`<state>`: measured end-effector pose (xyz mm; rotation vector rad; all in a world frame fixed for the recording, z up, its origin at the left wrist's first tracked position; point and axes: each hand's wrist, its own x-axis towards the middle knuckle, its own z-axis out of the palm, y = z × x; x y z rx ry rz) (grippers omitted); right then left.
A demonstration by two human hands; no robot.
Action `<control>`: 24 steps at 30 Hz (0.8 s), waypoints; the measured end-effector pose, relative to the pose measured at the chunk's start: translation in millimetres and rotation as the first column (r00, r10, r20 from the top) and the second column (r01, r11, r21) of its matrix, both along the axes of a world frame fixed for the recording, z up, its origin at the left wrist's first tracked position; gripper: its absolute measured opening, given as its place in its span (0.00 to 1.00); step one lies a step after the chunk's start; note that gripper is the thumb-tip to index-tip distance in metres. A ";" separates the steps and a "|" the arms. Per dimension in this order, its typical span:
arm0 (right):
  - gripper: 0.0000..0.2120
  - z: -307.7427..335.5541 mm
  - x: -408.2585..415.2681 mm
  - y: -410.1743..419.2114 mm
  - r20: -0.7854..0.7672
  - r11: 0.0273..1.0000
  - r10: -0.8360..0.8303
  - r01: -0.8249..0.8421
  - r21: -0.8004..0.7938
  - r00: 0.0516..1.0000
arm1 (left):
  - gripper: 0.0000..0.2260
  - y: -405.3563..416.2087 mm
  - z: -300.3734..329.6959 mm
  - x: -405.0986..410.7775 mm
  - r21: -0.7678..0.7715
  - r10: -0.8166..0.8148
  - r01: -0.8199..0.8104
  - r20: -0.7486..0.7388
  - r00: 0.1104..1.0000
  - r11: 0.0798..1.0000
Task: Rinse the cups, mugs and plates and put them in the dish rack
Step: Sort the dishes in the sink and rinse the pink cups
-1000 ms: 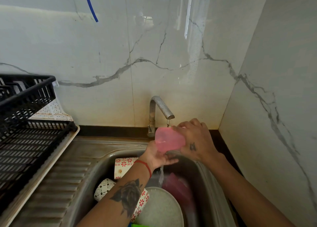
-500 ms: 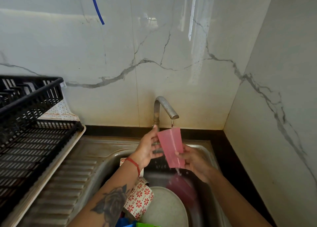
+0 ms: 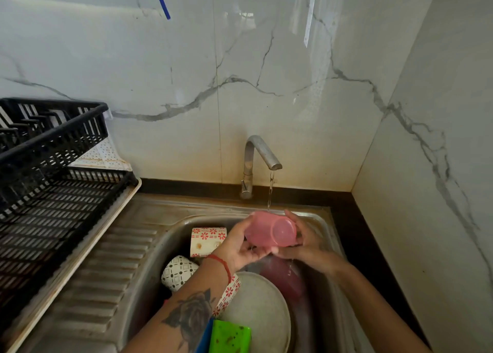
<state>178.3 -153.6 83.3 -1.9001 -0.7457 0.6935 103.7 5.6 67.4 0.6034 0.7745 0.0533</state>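
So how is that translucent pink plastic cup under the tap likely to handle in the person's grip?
The translucent pink plastic cup is probably light and not fragile, since it looks like thin plastic. It is likely slippery: water from the metal tap runs onto it, which may be why both the left hand and right hand cradle it. Set down on its side, it would probably roll.
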 end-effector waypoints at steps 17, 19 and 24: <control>0.31 -28.2 -24.7 32.1 0.090 0.976 -0.179 0.165 0.139 0.980 | 0.20 11.6 -31.0 -78.6 0.692 0.003 0.158 -0.225 0.974 0.705; 0.31 -21.3 -30.8 46.6 0.046 0.975 -0.150 0.140 0.171 0.988 | 0.18 26.7 -30.9 -96.7 0.793 0.093 0.127 -0.226 0.970 0.596; 0.29 -0.6 -61.4 106.3 -0.055 0.962 0.000 0.015 0.274 0.998 | 0.16 73.5 -11.6 -162.0 0.964 0.303 0.108 -0.181 0.936 0.243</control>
